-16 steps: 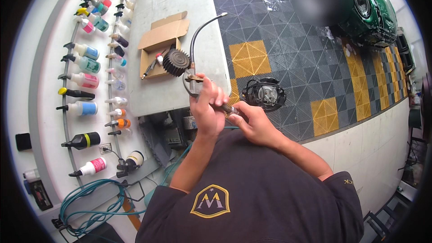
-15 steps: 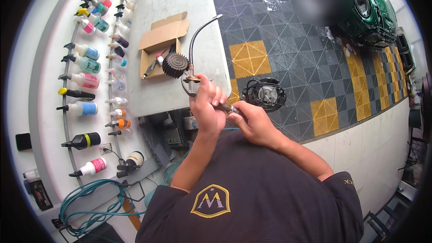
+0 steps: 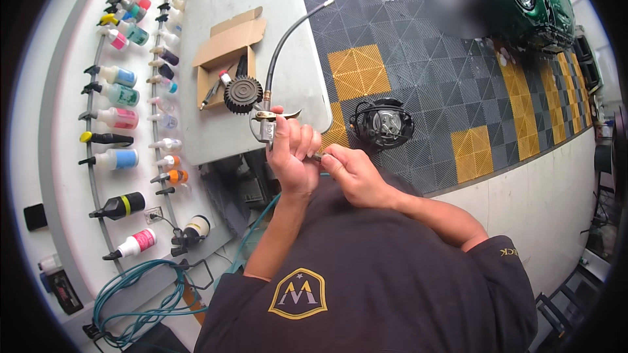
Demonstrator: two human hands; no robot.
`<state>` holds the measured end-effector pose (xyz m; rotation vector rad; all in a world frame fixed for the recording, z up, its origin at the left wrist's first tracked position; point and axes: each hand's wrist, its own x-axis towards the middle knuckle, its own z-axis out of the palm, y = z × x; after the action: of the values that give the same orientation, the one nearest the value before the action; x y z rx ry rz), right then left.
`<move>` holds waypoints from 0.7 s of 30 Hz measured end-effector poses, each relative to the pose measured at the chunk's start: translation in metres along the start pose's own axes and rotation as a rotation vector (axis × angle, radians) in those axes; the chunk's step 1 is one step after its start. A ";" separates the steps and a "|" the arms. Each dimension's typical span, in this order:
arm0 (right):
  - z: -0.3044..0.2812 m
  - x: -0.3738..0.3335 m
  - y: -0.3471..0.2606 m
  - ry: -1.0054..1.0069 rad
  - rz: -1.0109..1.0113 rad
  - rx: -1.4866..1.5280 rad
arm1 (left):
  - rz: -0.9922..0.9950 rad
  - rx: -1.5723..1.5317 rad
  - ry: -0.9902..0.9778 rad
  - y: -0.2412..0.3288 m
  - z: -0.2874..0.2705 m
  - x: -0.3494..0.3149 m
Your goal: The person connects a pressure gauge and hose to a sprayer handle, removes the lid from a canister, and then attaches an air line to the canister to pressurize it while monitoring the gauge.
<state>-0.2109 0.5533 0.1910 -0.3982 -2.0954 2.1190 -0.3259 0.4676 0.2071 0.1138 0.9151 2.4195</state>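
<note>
My left hand [image 3: 294,157] is wrapped round the handle of a tire inflator gun [image 3: 263,129], which has a metal body and a brass-coloured trigger lever. A round black gauge [image 3: 244,95] with a ribbed rim sits at its far left. From the gun a short black hose [image 3: 274,59] curves up and to the right, ending in a metal tip. My right hand [image 3: 356,173] is closed, pinching a metal fitting [image 3: 318,156] at the handle's near end. Most of that fitting is covered by my fingers.
An opened cardboard box [image 3: 204,62] with small tools inside lies on the pale table [image 3: 226,134]. Spray bottles [image 3: 118,117] hang on wall rails at left, above a coiled teal hose [image 3: 114,301]. A black corded device [image 3: 383,124] sits on the tiled floor; a green vehicle [image 3: 549,13] stands beyond.
Both hands have shifted slightly left with the inflator gun. The gun has turned, so the gauge and lever show more fully, and my right hand has drawn closer to my left.
</note>
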 end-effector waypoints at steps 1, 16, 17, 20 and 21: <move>0.001 0.003 0.002 -0.066 0.033 0.149 | -0.001 0.012 -0.007 0.001 -0.001 -0.002; -0.017 0.009 0.025 0.098 -0.087 -0.238 | -0.210 0.494 -0.270 -0.023 -0.014 0.001; -0.022 0.012 0.026 0.142 -0.112 -0.163 | -0.210 0.550 -0.322 -0.026 -0.013 0.002; -0.041 0.024 0.029 0.258 -0.104 -0.126 | -0.247 0.838 -0.393 -0.032 -0.003 0.002; -0.046 0.026 0.031 0.274 -0.060 -0.122 | -0.274 1.021 -0.398 -0.032 0.000 0.002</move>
<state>-0.2197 0.6043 0.1579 -0.5946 -2.0546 1.7928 -0.3129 0.4888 0.1866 0.7446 1.7177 1.4018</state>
